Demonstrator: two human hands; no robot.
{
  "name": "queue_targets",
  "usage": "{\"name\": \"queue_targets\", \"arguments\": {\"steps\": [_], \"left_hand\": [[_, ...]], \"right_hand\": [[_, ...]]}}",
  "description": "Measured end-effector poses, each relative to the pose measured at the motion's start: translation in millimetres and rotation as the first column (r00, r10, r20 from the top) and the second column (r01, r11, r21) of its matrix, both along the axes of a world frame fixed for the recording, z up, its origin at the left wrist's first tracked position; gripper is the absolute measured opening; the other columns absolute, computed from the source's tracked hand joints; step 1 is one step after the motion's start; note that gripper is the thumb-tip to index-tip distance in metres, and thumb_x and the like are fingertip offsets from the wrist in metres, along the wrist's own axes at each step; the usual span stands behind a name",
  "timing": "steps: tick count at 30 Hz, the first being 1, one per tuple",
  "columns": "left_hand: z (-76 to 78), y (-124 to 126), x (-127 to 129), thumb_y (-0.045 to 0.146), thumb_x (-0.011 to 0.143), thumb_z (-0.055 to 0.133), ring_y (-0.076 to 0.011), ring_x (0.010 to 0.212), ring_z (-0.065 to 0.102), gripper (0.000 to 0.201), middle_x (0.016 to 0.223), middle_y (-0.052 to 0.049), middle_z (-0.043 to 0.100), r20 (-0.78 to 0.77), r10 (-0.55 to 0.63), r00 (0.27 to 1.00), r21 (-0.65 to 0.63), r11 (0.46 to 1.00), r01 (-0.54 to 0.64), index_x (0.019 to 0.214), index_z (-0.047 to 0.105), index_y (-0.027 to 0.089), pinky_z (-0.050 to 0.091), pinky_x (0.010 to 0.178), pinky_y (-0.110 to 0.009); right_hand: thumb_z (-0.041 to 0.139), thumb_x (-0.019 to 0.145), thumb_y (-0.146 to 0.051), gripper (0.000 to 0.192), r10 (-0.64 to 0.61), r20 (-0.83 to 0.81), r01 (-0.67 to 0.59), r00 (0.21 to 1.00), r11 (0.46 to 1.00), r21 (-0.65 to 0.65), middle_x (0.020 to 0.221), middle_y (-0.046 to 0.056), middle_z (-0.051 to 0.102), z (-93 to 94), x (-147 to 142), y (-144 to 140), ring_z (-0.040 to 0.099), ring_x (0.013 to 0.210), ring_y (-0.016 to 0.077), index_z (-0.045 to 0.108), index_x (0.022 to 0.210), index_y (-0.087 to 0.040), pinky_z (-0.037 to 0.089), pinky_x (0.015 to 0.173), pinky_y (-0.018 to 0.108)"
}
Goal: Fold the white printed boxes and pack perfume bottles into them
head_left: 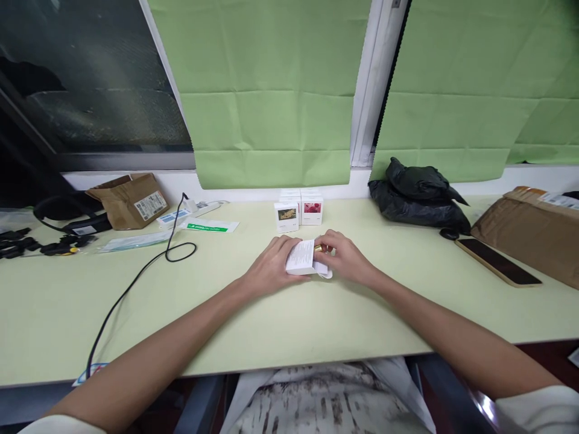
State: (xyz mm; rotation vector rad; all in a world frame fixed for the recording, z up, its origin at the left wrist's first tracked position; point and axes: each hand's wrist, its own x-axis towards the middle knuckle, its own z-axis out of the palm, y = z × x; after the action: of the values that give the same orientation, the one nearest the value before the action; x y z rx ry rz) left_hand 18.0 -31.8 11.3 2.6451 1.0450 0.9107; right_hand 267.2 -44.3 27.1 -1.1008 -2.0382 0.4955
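My left hand (271, 265) is wrapped round a small white box (300, 258), which lies tilted on its side with fine print on its face. The box's right end is open, with its flaps (324, 272) folded out. At that open end my right hand (344, 256) is closed, thumb and fingers pinching a small gold-coloured thing (319, 248). Most of the gold-coloured thing is hidden by the fingers and the box. Just beyond my hands stand several similar white boxes; the front left one (286, 218) carries a yellowish picture, the right one (312, 209) a red picture.
A black plastic bag (414, 199), a mouse (449, 234), a phone (497, 261) and a large brown parcel (527, 229) are on the right. To the left are an open cardboard box (131, 202), a black cable (136, 279), flat packets (210, 225) and black small parts (20, 244).
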Motion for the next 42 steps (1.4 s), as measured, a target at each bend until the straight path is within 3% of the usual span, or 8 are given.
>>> {"name": "queue_targets", "arguments": {"steps": [7,12,18,29,33,35,39,42], "left_hand": [[3.1,-2,-1,0.042,0.081,0.085,-0.0324,0.124,0.057,0.070,0.131,-0.009,0.061,0.050,0.054,0.997,-0.014,0.998,-0.054,0.142,0.051,0.029,0.052,0.101,-0.048],[4.5,-4,-2,0.047,0.080,0.086,-0.0335,0.127,0.057,0.070,0.133,-0.011,0.061,0.056,-0.066,0.996,-0.005,0.998,0.066,0.139,0.053,0.028,0.051,0.105,-0.048],[0.9,-3,2,0.025,0.079,0.082,-0.0308,0.127,0.057,0.070,0.134,-0.008,0.060,0.109,-0.006,0.994,-0.106,0.994,0.018,0.142,0.050,0.029,0.052,0.103,-0.046],[-2.7,-9,9,0.026,0.077,0.082,-0.0306,0.124,0.059,0.069,0.131,-0.008,0.062,0.149,-0.012,0.989,-0.162,0.986,0.037,0.139,0.051,0.028,0.053,0.101,-0.045],[-2.1,-6,11,0.033,0.081,0.081,-0.0284,0.123,0.063,0.068,0.138,-0.009,0.062,0.277,-0.039,0.960,-0.309,0.942,0.128,0.142,0.051,0.027,0.054,0.102,-0.042],[-0.1,-6,12,0.036,0.086,0.078,-0.0272,0.120,0.065,0.065,0.137,-0.008,0.065,0.342,-0.044,0.939,-0.392,0.901,0.185,0.143,0.051,0.027,0.056,0.099,-0.040],[5.5,-8,14,0.040,0.091,0.074,-0.0274,0.119,0.066,0.059,0.132,-0.008,0.069,0.434,-0.074,0.898,-0.478,0.826,0.299,0.144,0.053,0.025,0.056,0.099,-0.041],[10.4,-10,17,0.042,0.093,0.072,-0.0285,0.120,0.066,0.049,0.131,-0.009,0.069,0.454,-0.091,0.886,-0.481,0.812,0.330,0.137,0.059,0.024,0.055,0.101,-0.042]], "right_hand": [[0.072,0.095,-0.029,0.006,-0.033,0.046,0.027,0.998,0.990,0.136,0.090,0.003,0.064,6.4,-6,-12,0.056,0.090,0.0225,0.072,0.095,-0.024,0.041,0.084,0.036],[0.073,0.094,-0.024,0.001,-0.043,0.121,0.032,0.992,0.995,0.094,0.087,0.002,0.065,3.2,-8,-7,0.057,0.087,0.0219,0.074,0.094,-0.024,0.040,0.084,0.036],[0.073,0.093,-0.024,0.006,-0.072,0.019,0.068,0.997,0.989,0.134,0.094,0.003,0.065,6.2,-16,-18,0.057,0.093,0.0227,0.073,0.099,-0.025,0.040,0.086,0.036],[0.072,0.082,-0.016,0.018,-0.133,0.109,0.123,0.985,0.988,0.095,0.076,-0.001,0.060,5.7,-26,-20,0.053,0.081,0.0203,0.058,0.072,-0.022,0.034,0.077,0.035],[0.070,0.095,-0.029,0.003,-0.050,-0.013,0.052,0.999,0.986,0.159,0.088,0.003,0.067,16.6,-17,-25,0.058,0.089,0.0234,0.071,0.095,-0.026,0.043,0.085,0.039],[0.062,0.101,-0.032,0.011,-0.024,-0.085,0.044,0.996,0.969,0.243,0.100,0.005,0.069,21.1,-12,-27,0.060,0.098,0.0252,0.068,0.110,-0.027,0.047,0.090,0.041],[0.060,0.103,-0.033,0.016,0.063,-0.032,-0.045,0.998,0.913,0.406,0.118,0.008,0.069,21.8,-5,-28,0.061,0.112,0.0283,0.066,0.118,-0.029,0.047,0.101,0.047],[0.063,0.101,-0.035,0.022,0.094,0.006,-0.088,0.996,0.903,0.421,0.120,0.009,0.070,18.8,-3,-27,0.061,0.116,0.0302,0.066,0.122,-0.030,0.048,0.103,0.050]]}}
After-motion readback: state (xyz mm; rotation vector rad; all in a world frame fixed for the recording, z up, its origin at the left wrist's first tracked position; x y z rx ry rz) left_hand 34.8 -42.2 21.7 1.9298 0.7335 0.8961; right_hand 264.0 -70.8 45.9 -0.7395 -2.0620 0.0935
